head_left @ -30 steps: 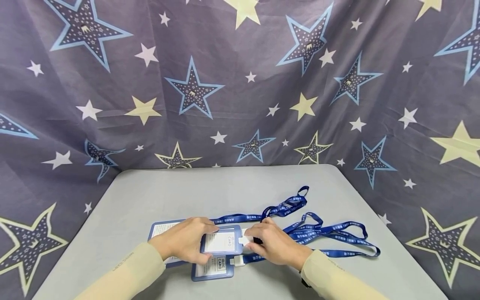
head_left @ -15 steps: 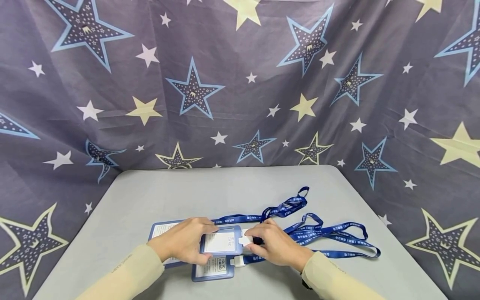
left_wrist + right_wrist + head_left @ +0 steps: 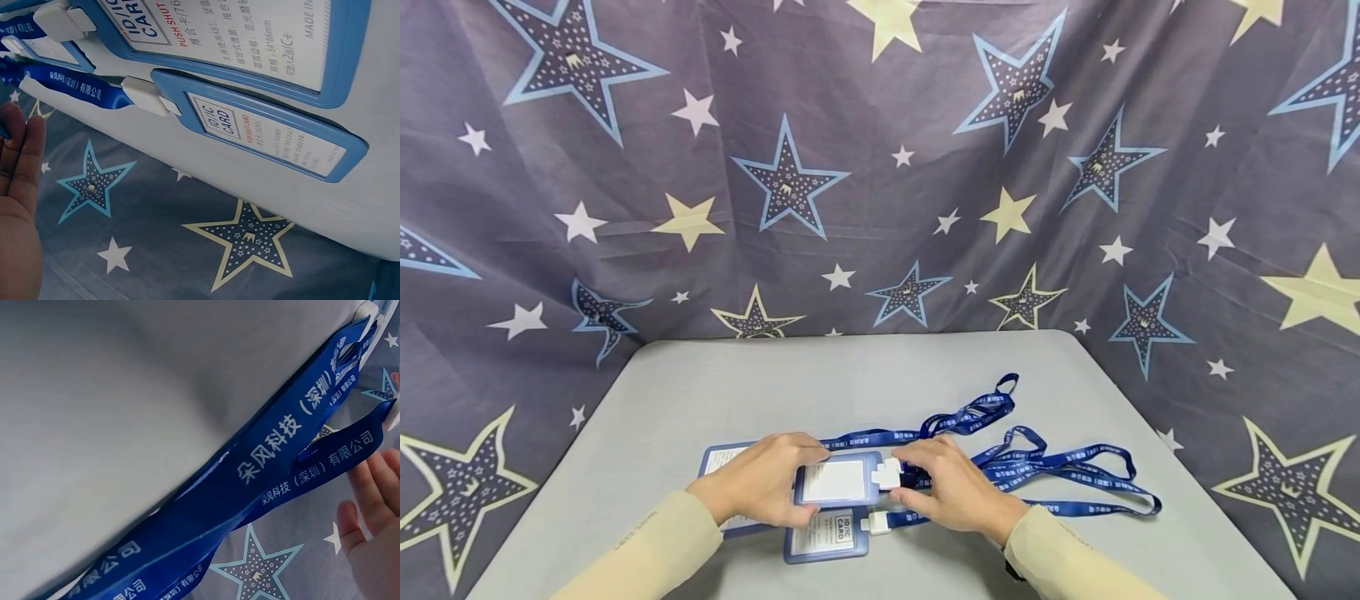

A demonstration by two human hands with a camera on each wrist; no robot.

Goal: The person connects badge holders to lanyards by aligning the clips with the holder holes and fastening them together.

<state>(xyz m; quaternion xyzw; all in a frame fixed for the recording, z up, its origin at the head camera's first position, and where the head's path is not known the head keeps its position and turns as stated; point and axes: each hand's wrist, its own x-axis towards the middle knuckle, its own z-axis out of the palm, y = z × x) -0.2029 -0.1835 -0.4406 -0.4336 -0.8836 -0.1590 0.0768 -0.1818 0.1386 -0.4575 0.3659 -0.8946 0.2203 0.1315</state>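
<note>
My left hand [image 3: 767, 479] grips the left end of a blue-framed ID badge holder [image 3: 838, 481], thumb at the near edge and fingers at the far edge. My right hand [image 3: 951, 483] pinches the white clip [image 3: 887, 473] at that holder's right end, where a blue lanyard joins. Beneath the held holder, overlapped by it, a second badge holder [image 3: 826, 535] lies on the table with its own white clip [image 3: 877, 522]. A third, larger badge holder [image 3: 718, 458] is partly hidden by my left hand. In the right wrist view the printed lanyard [image 3: 269, 456] runs past my fingers.
Blue lanyards [image 3: 1060, 467] lie in loops on the right of the grey table [image 3: 775, 383], and another bunched lanyard [image 3: 973, 412] sits farther back. A star-patterned cloth [image 3: 880, 183] hangs behind and at both sides.
The held badge holder and my left hand have shifted slightly left. More of the white clip shows now, and glare hides the card's print. My right hand stays nearly still.
</note>
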